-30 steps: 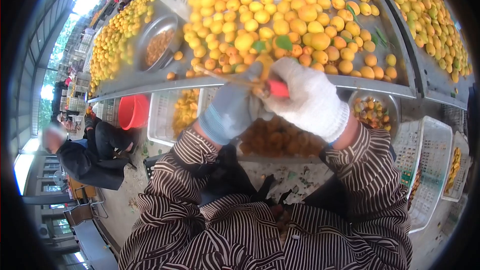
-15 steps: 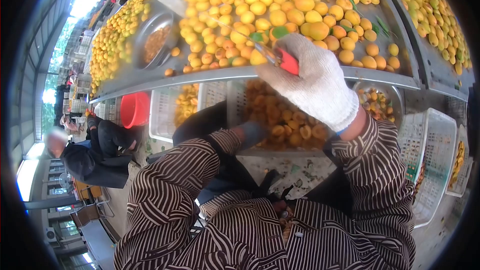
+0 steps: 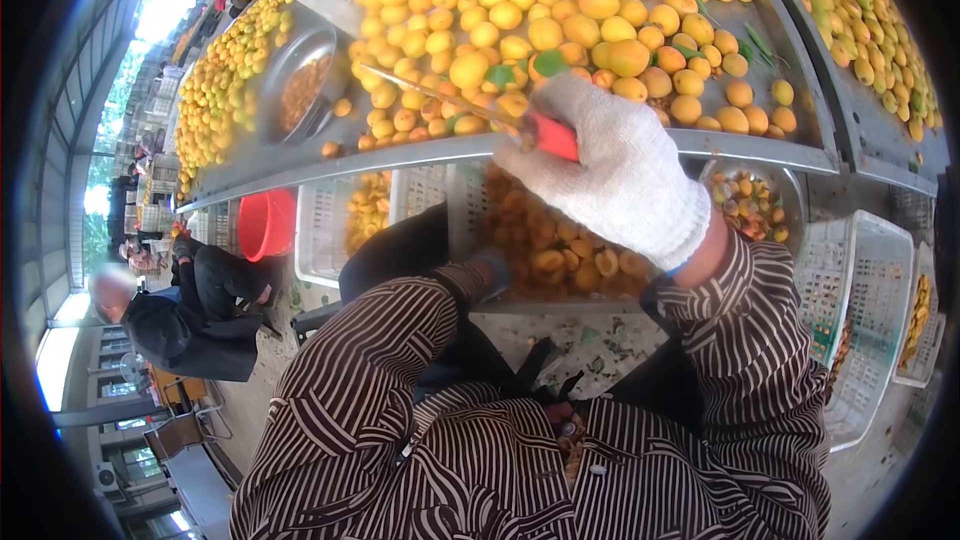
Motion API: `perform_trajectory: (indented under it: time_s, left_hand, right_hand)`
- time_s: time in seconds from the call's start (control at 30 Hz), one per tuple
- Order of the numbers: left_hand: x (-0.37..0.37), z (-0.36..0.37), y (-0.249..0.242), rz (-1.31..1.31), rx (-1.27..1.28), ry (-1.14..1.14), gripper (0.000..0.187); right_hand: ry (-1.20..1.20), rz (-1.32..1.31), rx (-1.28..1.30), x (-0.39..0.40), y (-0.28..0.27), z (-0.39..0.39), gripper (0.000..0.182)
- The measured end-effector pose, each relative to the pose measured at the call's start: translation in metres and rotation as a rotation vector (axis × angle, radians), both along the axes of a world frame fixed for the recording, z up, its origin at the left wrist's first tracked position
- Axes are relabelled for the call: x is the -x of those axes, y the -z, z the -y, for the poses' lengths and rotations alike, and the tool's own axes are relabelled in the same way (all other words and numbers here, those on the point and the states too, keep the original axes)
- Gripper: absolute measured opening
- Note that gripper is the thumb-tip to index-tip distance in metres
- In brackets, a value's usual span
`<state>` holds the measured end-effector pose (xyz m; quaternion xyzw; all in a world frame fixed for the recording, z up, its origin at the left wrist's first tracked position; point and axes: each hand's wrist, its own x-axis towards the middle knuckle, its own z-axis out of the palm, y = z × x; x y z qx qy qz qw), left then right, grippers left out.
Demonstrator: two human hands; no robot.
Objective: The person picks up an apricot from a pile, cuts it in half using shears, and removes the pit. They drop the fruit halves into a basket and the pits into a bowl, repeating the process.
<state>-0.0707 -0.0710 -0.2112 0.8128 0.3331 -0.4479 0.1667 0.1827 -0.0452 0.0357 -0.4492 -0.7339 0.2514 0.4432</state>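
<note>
My right hand (image 3: 612, 172), in a white knit glove, grips a red-handled knife (image 3: 553, 137). Its thin blade points left over a heap of yellow-orange apricots (image 3: 520, 10) on the metal table (image 3: 300, 165). My left hand (image 3: 492, 270), in a grey glove, is down below the table edge. It hangs over a white crate of halved apricots (image 3: 570, 260) and is mostly hidden by my striped sleeve, so what it holds does not show.
A metal bowl of pits (image 3: 300, 90) sits on the table at left, and another bowl of scraps (image 3: 750, 205) hangs under the right edge. A red bucket (image 3: 265, 223) and white crates (image 3: 865, 310) stand below. Another person (image 3: 170, 320) sits at far left.
My hands were together at the table edge; the left hand dropped to the crate below. The right hand rose slightly with the knife, its blade now over the apricots.
</note>
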Motion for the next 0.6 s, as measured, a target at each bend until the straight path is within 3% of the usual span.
perform_trajectory:
  time_s: [0.07,0.17,0.27,0.37,0.4,0.47,0.57,0.6]
  left_hand:
    - [-0.001,-0.003,0.001,-0.055,0.104,-0.176,0.028]
    - [0.008,-0.002,0.013,-0.032,0.129,-0.074,0.025]
    - [0.012,0.004,0.019,-0.026,0.039,-0.224,0.026]
    - [0.012,-0.008,0.022,-0.019,0.057,-0.133,0.025]
    - [0.003,-0.006,0.000,-0.020,0.067,-0.142,0.025]
    - [-0.017,-0.022,-0.054,-0.057,0.184,0.212,0.039]
    - [-0.045,-0.035,-0.123,0.039,0.058,0.076,0.037]
    - [-0.034,-0.030,-0.117,0.417,-0.123,0.110,0.030]
  right_hand:
    - [-0.016,0.021,-0.005,0.001,0.002,-0.001,0.030]
    - [-0.008,0.028,-0.040,0.002,0.002,-0.002,0.029]
    - [-0.010,0.041,0.039,0.002,-0.001,-0.001,0.029]
    - [0.007,0.027,-0.008,0.003,0.003,-0.001,0.031]
    - [0.000,-0.005,0.008,0.003,0.004,0.004,0.032]
    - [-0.002,-0.035,0.006,0.002,0.003,0.004,0.034]
    - [0.015,0.009,-0.012,0.001,0.005,0.006,0.033]
    - [0.004,0.056,-0.110,0.000,0.015,0.007,0.032]
